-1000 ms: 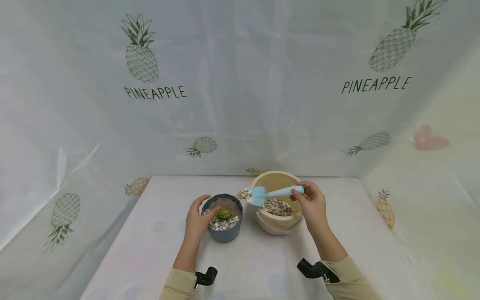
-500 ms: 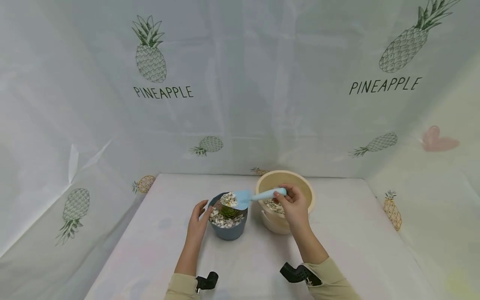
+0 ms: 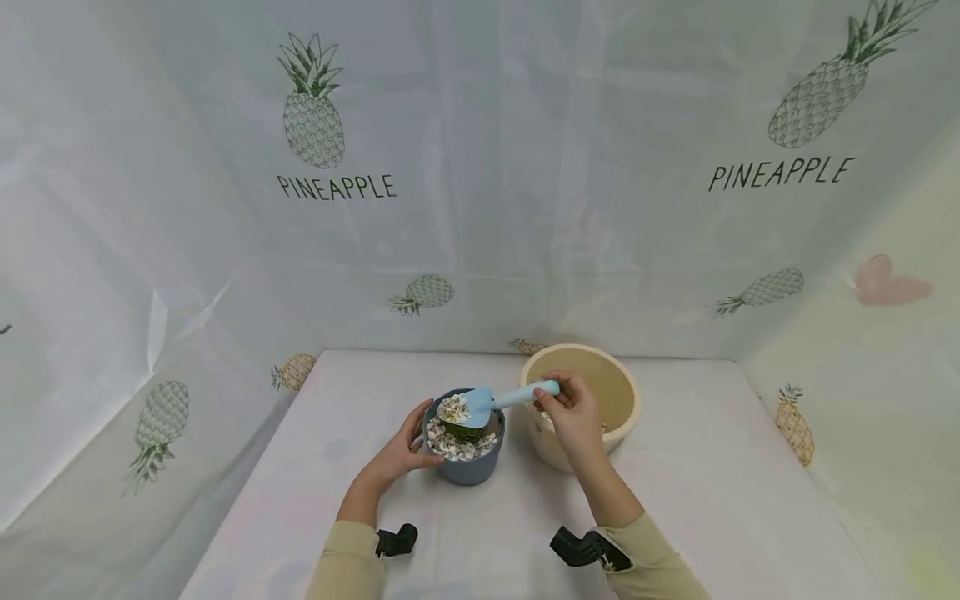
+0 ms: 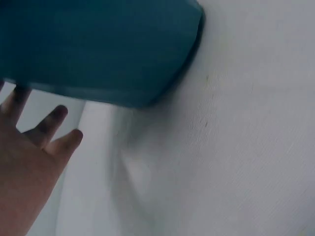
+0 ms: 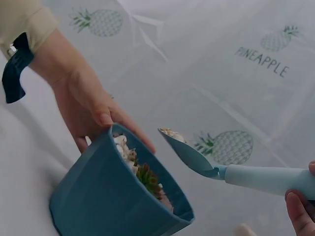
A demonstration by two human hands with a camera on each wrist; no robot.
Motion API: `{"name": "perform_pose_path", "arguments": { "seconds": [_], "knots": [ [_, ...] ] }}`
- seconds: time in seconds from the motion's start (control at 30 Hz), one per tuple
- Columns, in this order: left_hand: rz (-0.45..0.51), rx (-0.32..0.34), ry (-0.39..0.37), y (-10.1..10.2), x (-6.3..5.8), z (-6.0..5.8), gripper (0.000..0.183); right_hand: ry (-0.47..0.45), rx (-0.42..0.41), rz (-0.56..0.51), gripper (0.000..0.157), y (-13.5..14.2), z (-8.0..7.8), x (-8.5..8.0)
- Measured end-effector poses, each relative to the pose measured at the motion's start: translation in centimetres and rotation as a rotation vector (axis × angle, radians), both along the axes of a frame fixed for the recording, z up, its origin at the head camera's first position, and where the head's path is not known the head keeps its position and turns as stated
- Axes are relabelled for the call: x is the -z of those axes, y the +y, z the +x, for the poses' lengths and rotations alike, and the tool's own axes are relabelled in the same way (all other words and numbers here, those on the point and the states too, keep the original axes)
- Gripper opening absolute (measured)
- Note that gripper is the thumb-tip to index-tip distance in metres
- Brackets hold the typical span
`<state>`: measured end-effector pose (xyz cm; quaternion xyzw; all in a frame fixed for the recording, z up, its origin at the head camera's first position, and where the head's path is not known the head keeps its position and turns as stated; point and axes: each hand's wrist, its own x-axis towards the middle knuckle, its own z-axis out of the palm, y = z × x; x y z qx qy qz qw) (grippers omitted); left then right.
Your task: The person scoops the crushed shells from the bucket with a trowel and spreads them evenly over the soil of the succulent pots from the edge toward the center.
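A small light-blue trowel (image 3: 480,407) carries pale gravel (image 3: 452,409) over the blue-grey pot (image 3: 471,472). My right hand (image 3: 576,412) pinches its handle between thumb and fingers. Inside the pot, a green succulent (image 5: 148,180) sits among whitish stones (image 3: 457,450); the trowel partly covers it in the head view. My left hand (image 3: 401,454) rests against the pot's left side, thumb at the rim and fingers fairly straight. In the right wrist view the trowel's blade hangs above and apart from the tilted-looking pot (image 5: 98,191).
A cream bucket-like pot (image 3: 632,408) stands right of the blue-grey pot, partly behind my right hand, with some gravel inside. Both stand on a white-covered table (image 3: 697,467). A pineapple-print sheet (image 3: 525,208) rises behind the table.
The loaded trowel has moved left from above the cream pot to above the blue-grey pot. My left hand has shifted, its thumb going from over the pot to its front rim.
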<state>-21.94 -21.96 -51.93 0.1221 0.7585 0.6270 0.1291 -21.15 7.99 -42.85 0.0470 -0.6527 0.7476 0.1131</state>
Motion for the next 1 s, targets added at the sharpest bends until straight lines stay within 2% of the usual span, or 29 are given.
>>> {"name": "perform_pose_path", "arguments": {
  "seconds": [0.17, 0.33, 0.47, 0.67, 0.87, 1.0],
  "knots": [
    [0.002, 0.128, -0.02, -0.6, 0.3, -1.9, 0.111, -0.009, -0.013, 0.048, 0.025, 0.1, -0.8, 0.2],
    [-0.013, 0.251, -0.053, -1.1, 0.5, -3.2, 0.114, -0.016, -0.005, 0.087, 0.025, -0.2, -1.4, 0.4],
    [-0.038, 0.313, -0.064, -1.6, 0.1, -4.1, 0.115, -0.021, -0.014, 0.133, 0.023, -0.7, -1.7, 0.4],
    [-0.037, 0.341, -0.054, -1.5, -0.5, -4.8, 0.118, 0.003, -0.057, 0.184, 0.023, -1.4, -2.3, -0.1],
    [-0.016, 0.32, -0.062, -1.5, -0.2, -4.1, 0.115, -0.014, -0.097, 0.206, 0.023, -1.8, -2.5, -0.3],
    [-0.006, 0.287, -0.043, -1.3, -0.2, -3.7, 0.113, -0.023, -0.115, 0.254, 0.023, -2.2, -2.1, -1.5]
  ]
}}
